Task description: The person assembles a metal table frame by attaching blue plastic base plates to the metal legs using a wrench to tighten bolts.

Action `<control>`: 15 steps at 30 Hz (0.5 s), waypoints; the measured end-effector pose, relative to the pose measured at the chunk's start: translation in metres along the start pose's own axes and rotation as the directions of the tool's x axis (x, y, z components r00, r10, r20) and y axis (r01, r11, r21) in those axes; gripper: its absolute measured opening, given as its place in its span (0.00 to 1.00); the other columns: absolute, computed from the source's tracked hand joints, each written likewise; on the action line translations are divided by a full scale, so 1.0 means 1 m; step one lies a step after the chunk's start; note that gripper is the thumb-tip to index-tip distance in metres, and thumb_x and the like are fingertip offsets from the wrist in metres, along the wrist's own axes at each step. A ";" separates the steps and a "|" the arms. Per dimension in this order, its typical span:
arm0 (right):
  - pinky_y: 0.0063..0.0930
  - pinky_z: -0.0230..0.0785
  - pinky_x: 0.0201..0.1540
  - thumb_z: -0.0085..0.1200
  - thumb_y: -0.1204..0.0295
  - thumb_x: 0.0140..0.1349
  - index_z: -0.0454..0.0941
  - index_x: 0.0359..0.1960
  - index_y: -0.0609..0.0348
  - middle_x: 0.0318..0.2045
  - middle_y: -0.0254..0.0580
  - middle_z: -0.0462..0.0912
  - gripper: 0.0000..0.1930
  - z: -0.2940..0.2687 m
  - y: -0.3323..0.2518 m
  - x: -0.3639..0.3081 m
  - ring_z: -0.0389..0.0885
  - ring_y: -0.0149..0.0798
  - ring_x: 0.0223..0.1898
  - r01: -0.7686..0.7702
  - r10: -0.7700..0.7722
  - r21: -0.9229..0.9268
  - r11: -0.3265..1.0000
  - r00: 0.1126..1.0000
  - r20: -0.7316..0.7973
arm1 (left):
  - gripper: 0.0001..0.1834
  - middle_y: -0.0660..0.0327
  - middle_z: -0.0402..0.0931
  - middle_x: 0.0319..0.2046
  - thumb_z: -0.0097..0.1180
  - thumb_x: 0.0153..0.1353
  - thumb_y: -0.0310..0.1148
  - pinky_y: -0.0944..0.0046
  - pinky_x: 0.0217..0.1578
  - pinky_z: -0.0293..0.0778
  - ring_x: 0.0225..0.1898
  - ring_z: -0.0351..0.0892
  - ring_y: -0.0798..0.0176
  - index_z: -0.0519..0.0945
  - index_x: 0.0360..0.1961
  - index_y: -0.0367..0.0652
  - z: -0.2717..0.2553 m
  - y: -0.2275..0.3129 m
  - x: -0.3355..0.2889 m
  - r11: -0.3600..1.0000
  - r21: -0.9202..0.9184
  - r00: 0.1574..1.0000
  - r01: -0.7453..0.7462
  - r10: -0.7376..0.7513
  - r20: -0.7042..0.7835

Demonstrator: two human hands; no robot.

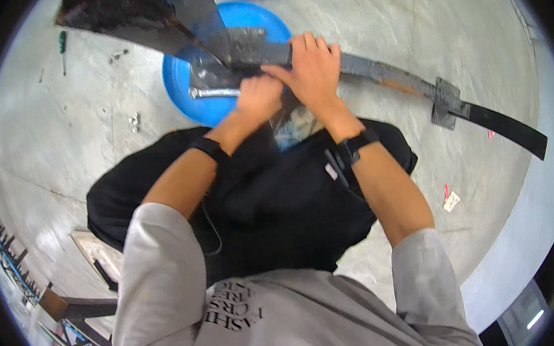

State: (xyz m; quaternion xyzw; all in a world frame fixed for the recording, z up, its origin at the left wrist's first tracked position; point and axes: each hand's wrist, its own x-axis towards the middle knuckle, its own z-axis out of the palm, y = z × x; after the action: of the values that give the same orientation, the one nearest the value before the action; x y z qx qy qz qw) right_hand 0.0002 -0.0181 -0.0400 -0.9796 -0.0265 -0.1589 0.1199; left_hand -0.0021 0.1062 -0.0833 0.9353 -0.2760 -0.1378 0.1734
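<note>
Bar (386, 75) lies across the blue disc (177, 83), our right hand (315, 71) clamped on it; our blurred left hand (260, 97) seems wrapped round the wrench (217, 92). We'd best pin the bar firmly and keep the wrench square. Our left hand hides its right end; the far-left panel (145, 28) is cut off.

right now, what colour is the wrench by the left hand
The wrench is shiny silver, seen best in the head view.
</note>
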 end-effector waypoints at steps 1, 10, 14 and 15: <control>0.33 0.53 0.37 0.57 0.41 0.38 0.73 0.29 0.58 0.27 0.36 0.70 0.30 0.001 0.008 0.006 0.69 0.38 0.33 0.000 0.000 -0.007 1.000 1.000 -0.016 | 0.06 0.47 0.75 0.21 0.52 0.44 0.29 0.50 0.26 0.71 0.24 0.77 0.46 0.76 0.19 0.37 -0.012 0.003 0.008 1.000 0.004 0.999 -0.031 0.031 -0.014; 0.32 0.55 0.40 0.60 0.46 0.40 0.73 0.35 0.57 0.33 0.36 0.73 0.29 -0.009 0.006 0.001 0.70 0.39 0.37 -0.039 0.040 -0.006 0.999 0.995 0.093 | 0.07 0.50 0.74 0.20 0.53 0.46 0.31 0.49 0.27 0.71 0.24 0.75 0.45 0.75 0.23 0.38 -0.010 -0.002 -0.020 0.976 -0.039 0.975 -0.214 0.216 0.056; 0.37 0.53 0.51 0.59 0.55 0.46 0.69 0.46 0.58 0.44 0.40 0.70 0.28 -0.025 0.006 0.001 0.66 0.43 0.49 0.072 -0.061 0.159 0.985 0.996 -0.072 | 0.09 0.52 0.76 0.21 0.49 0.49 0.29 0.53 0.25 0.72 0.26 0.78 0.50 0.77 0.31 0.43 -0.019 -0.006 0.000 0.974 0.067 0.976 -0.219 0.220 -0.006; 0.37 0.54 0.51 0.58 0.59 0.47 0.70 0.44 0.58 0.45 0.41 0.70 0.24 -0.032 0.001 0.000 0.66 0.44 0.49 0.081 -0.059 0.235 0.969 0.993 -0.098 | 0.08 0.53 0.76 0.21 0.49 0.48 0.28 0.55 0.24 0.73 0.25 0.78 0.51 0.77 0.31 0.42 -0.024 -0.007 0.000 0.952 0.094 0.957 -0.291 0.288 0.046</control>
State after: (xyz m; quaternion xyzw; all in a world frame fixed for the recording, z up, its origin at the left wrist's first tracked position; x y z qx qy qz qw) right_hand -0.0092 -0.0266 -0.0101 -0.9483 -0.0746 -0.2030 0.2323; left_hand 0.0095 0.1179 -0.0646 0.8899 -0.4194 -0.1116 0.1406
